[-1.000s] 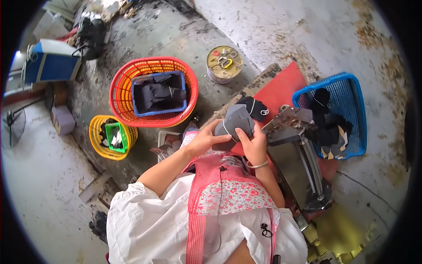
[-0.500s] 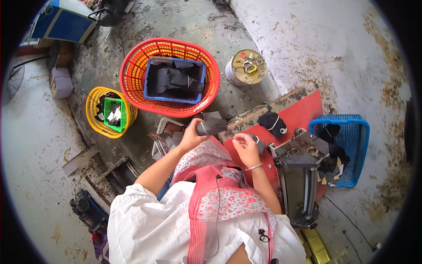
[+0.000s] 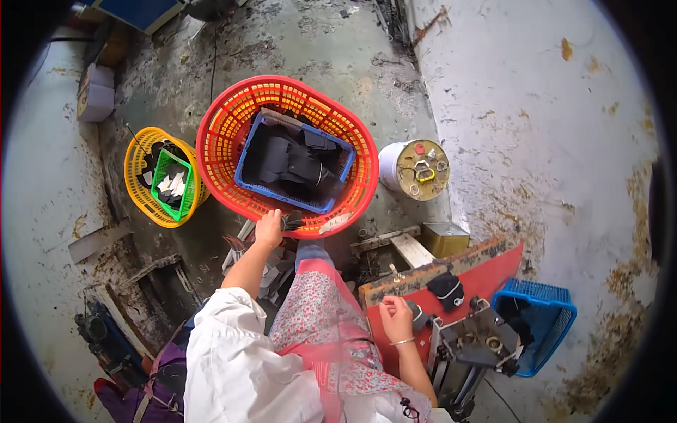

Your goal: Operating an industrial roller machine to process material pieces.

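My left hand (image 3: 268, 230) reaches to the near rim of the large red basket (image 3: 211, 106). It is closed on a dark grey fabric bundle (image 3: 292, 221), seen end-on and slightly blurred. Inside the red basket a blue crate (image 3: 282, 199) holds several dark bundles (image 3: 289, 158). My right hand (image 3: 397, 319) hovers over the red board (image 3: 377, 331), its fingers curled loosely inward with nothing visible in them. Beside it lies a grey bundle (image 3: 418, 316), partly hidden. Farther right on the board rests a black bundle (image 3: 446, 289) with a white band.
A metal clamp-like machine (image 3: 472, 338) stands on the board's right, beside a blue basket (image 3: 546, 345). A round drum (image 3: 405, 166) with small rings on its lid stands right of the red basket. At left is a yellow basket (image 3: 137, 194) with a green basket (image 3: 189, 194) inside.
My left hand has carried the grey bundle from over my lap forward and left to the red basket's rim. My body has leaned toward the baskets. My right hand's fingers have curled in.
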{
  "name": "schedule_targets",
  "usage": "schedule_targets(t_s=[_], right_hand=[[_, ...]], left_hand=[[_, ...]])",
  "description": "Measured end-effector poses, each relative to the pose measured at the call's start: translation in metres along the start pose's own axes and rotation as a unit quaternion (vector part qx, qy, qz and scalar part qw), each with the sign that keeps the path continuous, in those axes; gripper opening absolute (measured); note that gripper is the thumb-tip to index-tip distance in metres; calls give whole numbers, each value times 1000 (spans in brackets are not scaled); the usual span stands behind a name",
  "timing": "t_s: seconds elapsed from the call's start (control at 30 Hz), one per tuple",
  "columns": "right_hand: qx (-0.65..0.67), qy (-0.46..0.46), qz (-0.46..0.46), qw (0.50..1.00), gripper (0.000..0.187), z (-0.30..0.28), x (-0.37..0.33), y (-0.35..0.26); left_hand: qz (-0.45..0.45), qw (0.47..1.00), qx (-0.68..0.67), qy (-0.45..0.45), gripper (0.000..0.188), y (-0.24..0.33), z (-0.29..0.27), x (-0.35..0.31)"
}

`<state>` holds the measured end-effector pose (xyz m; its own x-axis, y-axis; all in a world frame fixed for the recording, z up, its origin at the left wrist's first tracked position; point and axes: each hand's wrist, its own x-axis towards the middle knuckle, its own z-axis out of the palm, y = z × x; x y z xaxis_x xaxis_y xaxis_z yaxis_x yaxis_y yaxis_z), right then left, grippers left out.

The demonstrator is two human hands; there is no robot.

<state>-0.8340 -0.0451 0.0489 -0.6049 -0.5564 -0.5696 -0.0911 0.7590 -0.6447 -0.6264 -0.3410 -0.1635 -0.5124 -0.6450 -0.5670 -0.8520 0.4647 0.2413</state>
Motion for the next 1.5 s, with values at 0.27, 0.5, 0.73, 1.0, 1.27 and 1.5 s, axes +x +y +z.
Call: schedule_targets(t_s=[0.27, 0.5, 0.73, 1.0, 1.27, 1.5], right_hand=[[23, -67, -29, 997, 13, 120, 184, -8], [-97, -69, 239, 964, 37, 219, 374, 75], [273, -82, 299, 911, 27, 262, 447, 117], [233, 1, 137, 963, 23, 196, 383, 62], [289, -2, 185, 939, 22, 79, 302, 6], [417, 51, 156, 894, 29, 45, 250, 24]], left_hand=[[-110, 976, -160, 98, 51, -75, -10, 62], [-106, 972, -164, 134, 57, -130, -17, 111], [-117, 938, -323, 49, 61, -161, 1, 182], [-92, 901, -379, 188, 57, -132, -36, 139], [-91, 869, -462, 152, 57, -58, -97, 84], [72, 878, -463, 101, 55, -9, -178, 127]])
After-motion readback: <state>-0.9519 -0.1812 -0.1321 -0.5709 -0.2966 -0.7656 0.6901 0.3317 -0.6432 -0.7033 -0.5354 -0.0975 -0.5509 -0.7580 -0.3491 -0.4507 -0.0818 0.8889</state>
